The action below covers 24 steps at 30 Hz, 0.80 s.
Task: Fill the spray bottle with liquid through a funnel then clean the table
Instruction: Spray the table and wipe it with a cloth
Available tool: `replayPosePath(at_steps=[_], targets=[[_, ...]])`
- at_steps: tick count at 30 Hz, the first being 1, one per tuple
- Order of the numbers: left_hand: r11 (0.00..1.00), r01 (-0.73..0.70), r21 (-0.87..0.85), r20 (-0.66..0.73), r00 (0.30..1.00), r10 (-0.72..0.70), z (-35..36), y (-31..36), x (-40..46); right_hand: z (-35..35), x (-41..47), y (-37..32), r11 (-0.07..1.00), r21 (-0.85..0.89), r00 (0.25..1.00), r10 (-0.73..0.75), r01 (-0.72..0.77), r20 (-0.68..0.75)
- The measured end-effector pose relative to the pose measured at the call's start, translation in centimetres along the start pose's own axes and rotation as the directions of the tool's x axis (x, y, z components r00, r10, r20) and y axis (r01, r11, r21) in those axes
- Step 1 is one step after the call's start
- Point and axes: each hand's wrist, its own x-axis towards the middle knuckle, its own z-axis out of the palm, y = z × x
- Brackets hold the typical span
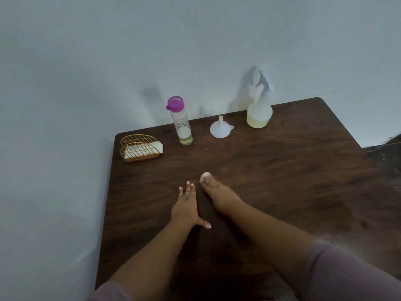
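A clear spray bottle (pixel 259 109) with yellowish liquid in its base stands at the back of the dark wooden table (pixel 293 181), its trigger head on. A white funnel (pixel 220 128) rests upside down to its left. Further left stands a clear bottle with a purple cap (pixel 181 121), a little yellowish liquid at its bottom. My left hand (pixel 188 206) lies flat on the table with straight fingers. My right hand (pixel 219 193) presses a small wad of white tissue (pixel 205 176) against the tabletop, fingers curled over it.
A gold wire napkin holder (pixel 138 148) with white napkins sits at the table's back left corner. A pale wall runs behind and to the left of the table. Something dark lies beyond the table's right edge (pixel 388 148).
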Motion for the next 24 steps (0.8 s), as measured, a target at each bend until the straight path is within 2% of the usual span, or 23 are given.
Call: replayPosePath(at_steps=[2,3,6,9,12,13,14,15,17,18,20,21,22,23,24], targets=[[1.0,-0.003,-0.011,-0.006,1.0,0.003,0.2,-0.1,0.0,0.6,2.1,-0.2,0.988,0.15,0.995,-0.059,0.047,0.075],[1.0,-0.004,-0.007,-0.007,1.0,0.003,0.2,-0.1,0.0,0.0,2.9,1.0,0.98,0.2,0.996,-0.016,-0.001,0.084],[1.0,0.014,0.002,0.017,1.0,-0.014,0.1,0.0,0.2,-2.7,2.8,6.8,0.932,0.264,0.961,0.271,-0.248,-0.055],[1.0,0.026,0.001,0.031,0.999,-0.026,0.2,0.3,0.5,-4.8,-0.6,13.1,0.8,0.274,0.801,0.582,-0.534,-0.14],[1.0,0.025,-0.001,0.023,0.999,-0.025,0.1,0.4,0.5,-3.6,-2.9,13.2,0.668,0.375,0.627,0.74,-0.643,-0.243],[1.0,0.022,-0.005,0.023,0.999,-0.022,0.1,0.4,0.4,-2.7,-3.3,11.1,0.681,0.32,0.629,0.732,-0.659,-0.261],[1.0,0.019,-0.008,0.021,1.0,-0.019,0.1,0.4,0.4,-1.7,-3.1,8.8,0.719,0.269,0.679,0.694,-0.641,-0.238],[1.0,0.016,-0.01,0.015,1.0,-0.016,0.2,0.3,0.3,-0.8,-2.5,6.2,0.784,0.262,0.758,0.616,-0.562,-0.215],[1.0,0.006,-0.011,0.002,1.0,-0.006,0.2,0.2,0.2,1.6,-1.1,0.7,0.932,0.155,0.922,0.351,-0.327,-0.165],[1.0,0.0,-0.014,-0.002,1.0,0.0,0.2,0.1,0.2,2.3,-0.5,-1.0,0.962,0.187,0.971,0.219,-0.198,-0.097],[1.0,-0.005,-0.016,-0.009,1.0,0.005,0.4,0.1,0.2,1.8,-0.2,-0.7,0.976,0.205,0.996,0.078,-0.07,-0.034],[1.0,-0.004,-0.012,-0.01,1.0,0.004,0.3,0.1,0.2,1.1,-0.6,0.9,0.982,0.175,0.995,0.078,-0.065,-0.068],[1.0,0.0,-0.007,-0.005,1.0,0.0,0.3,0.1,0.3,0.4,-1.3,3.2,0.965,0.204,0.972,0.193,-0.164,-0.13],[1.0,0.004,-0.003,0.007,1.0,-0.004,0.2,0.2,0.3,-0.2,-2.4,5.9,0.901,0.287,0.908,0.383,-0.326,-0.17],[1.0,0.009,0.003,0.018,1.0,-0.009,0.1,0.2,0.4,-0.7,-4.1,8.4,0.822,0.293,0.818,0.548,-0.488,-0.175]])
